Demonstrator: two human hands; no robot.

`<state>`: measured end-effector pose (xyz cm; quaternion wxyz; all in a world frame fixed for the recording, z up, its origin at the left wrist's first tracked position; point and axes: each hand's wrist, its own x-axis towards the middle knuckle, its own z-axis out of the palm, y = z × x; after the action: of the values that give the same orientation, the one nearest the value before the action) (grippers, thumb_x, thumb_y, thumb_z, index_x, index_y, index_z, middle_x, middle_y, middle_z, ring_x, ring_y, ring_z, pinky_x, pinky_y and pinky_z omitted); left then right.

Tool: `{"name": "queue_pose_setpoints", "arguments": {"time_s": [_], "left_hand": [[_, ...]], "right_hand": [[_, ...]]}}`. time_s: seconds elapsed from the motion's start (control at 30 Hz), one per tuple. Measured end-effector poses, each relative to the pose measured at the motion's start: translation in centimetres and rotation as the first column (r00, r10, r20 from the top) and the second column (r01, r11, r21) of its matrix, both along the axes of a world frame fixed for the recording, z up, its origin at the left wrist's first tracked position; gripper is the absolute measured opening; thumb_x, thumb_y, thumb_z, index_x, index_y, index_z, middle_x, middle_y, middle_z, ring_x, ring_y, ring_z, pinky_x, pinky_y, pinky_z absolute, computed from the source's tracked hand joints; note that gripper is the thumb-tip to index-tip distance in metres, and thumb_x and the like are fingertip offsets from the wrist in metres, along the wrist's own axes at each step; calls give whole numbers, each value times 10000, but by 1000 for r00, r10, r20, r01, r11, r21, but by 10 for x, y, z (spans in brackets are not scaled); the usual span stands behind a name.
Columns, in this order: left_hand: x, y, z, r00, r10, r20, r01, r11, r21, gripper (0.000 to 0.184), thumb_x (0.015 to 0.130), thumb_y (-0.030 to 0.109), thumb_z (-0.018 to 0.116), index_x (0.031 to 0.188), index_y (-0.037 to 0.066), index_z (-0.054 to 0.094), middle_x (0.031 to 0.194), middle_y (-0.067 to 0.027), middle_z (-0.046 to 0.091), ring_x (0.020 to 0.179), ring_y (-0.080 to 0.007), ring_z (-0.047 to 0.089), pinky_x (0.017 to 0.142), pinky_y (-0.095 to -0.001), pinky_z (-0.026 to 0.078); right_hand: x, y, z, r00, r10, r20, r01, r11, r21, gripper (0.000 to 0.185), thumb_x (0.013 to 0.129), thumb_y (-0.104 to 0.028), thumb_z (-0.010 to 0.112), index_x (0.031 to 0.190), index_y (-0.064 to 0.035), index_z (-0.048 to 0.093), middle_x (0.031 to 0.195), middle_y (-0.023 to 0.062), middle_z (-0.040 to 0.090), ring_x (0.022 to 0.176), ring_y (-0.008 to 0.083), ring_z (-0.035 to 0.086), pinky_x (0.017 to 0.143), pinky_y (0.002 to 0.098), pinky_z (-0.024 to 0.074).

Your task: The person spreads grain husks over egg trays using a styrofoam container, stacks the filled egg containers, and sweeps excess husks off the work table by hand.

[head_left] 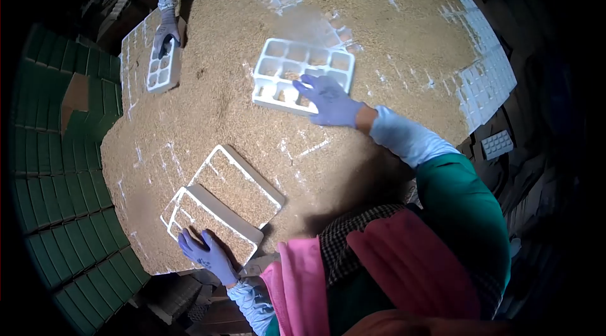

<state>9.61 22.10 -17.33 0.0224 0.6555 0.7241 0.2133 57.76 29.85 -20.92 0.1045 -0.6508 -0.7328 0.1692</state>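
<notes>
My left hand (207, 256), in a purple-grey glove, grips the near-left edge of a shallow white compartment tray (218, 208) filled with tan grainy material. This tray partly overlaps another filled tray (237, 177) behind it. My right hand (329, 102), gloved alike, holds the near-right edge of a white compartment tray (270, 66), its fingers apart over the cells. Most cells there look hollow, with a little grain in some. The undersides of both held trays are hidden, and so is my right thumb.
Tan grain covers the broad work surface (208, 102), with white tray ridges showing through. A co-worker's gloved hand (166, 34) holds a small white tray (163, 71) at the upper left. Stacked green boxes (63, 191) line the left side. Another white tray (497, 144) lies off to the right.
</notes>
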Motion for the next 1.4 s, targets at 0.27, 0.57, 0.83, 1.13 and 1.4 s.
{"name": "queue_pose_setpoints", "arguments": {"time_s": [0.27,0.57,0.83,1.13,1.4], "left_hand": [[219,-29,-16,754,-572,322,624,777,-82,511,896,229,613,1343,10,498,1411,-248,446,1336,-456,374,1149,-550,245],[291,-44,-126,937,-350,-16,346,931,-120,660,861,375,619,1396,23,459,1426,-273,426,1359,-446,354,1160,-576,189],[301,-15,-98,873,-486,43,482,873,76,914,773,372,745,1484,15,295,1512,-285,293,1419,-472,238,1158,-629,117],[317,126,-21,587,-797,-140,761,603,-239,788,773,426,741,1457,186,433,1268,-209,513,1039,-357,563,950,-490,420],[121,309,-70,909,18,-416,-123,966,-229,635,853,610,580,1347,211,575,1262,-296,555,1111,-443,587,913,-535,477]], "right_hand": [[341,-73,-41,367,-916,163,919,384,87,991,694,-430,775,1444,57,346,1258,320,572,1163,433,572,976,448,477],[250,74,-47,853,-519,61,501,845,188,861,702,-401,713,1413,-25,406,1186,256,620,1102,388,612,933,474,484],[68,6,13,999,-38,25,37,997,67,921,712,-326,725,1481,-25,317,1257,213,506,1196,403,481,1074,505,344],[76,-42,6,959,251,-131,-191,915,355,665,807,-253,718,1395,-70,467,1393,172,474,1350,405,389,1164,535,248],[244,-270,-146,671,-705,229,570,688,449,500,842,-265,645,1258,-6,547,1283,219,544,1226,392,482,1055,514,367]]}}
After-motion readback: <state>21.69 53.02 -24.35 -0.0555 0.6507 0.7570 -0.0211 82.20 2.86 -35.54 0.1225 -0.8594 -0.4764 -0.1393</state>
